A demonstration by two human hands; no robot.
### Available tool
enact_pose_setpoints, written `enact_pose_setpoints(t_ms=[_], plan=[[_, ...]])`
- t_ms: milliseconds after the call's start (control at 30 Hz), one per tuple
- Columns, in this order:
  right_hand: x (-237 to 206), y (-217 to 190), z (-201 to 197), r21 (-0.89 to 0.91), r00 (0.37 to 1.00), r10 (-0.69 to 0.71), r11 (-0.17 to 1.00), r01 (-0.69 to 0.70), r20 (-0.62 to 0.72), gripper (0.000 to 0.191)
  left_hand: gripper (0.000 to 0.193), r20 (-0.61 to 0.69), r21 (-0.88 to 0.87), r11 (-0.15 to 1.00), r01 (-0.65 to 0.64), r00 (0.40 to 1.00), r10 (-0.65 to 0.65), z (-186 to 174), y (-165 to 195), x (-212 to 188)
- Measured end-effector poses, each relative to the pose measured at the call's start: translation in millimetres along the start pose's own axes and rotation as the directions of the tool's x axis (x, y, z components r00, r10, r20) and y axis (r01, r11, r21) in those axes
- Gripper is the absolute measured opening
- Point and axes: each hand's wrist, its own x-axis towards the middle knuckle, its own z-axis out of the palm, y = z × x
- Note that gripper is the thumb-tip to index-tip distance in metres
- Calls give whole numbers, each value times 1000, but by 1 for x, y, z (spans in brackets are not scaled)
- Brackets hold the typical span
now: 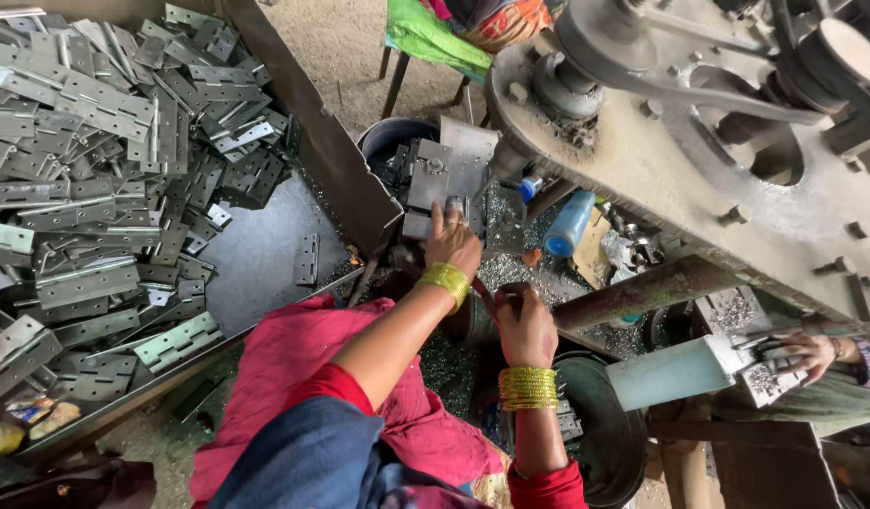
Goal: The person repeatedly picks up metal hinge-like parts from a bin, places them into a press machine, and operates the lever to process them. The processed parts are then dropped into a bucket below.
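My left hand reaches forward to a grey metal hinge plate on the bed of a press and presses its fingers against the plate's lower edge. My right hand is closed around a dark handle just below the press bed, close to a thick rusty bar. Both wrists wear stacks of yellow-green bangles. A pink cloth covers my lap.
A large metal tray at left holds a heap of several grey hinges. The heavy press frame with wheel and belt fills the upper right. Another person's hand works at right. A dark bowl sits below; a blue bottle lies among metal chips.
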Motion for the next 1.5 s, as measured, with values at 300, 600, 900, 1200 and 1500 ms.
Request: enact_pose_setpoints(t_ms=[300,600,900,1200,1500], plan=[[-2,75,51,-100,983,50,994,-33,175,42,42,45,252,961,-112,994,104,9,6,9],[-52,146,130,-150,886,294,955,-257,358,51,43,-17,55,997,-49,999,50,-4,-13,5],[-37,134,118,-198,909,278,954,-224,310,48,37,145,69,997,-41,989,31,-20,-12,30],[-18,145,100,-181,908,200,973,-141,367,47,39,118,128,990,-57,992,42,-21,-27,41],[-61,131,125,-97,912,223,975,-202,344,41,45,198,-60,995,85,978,-71,-39,-34,14]])
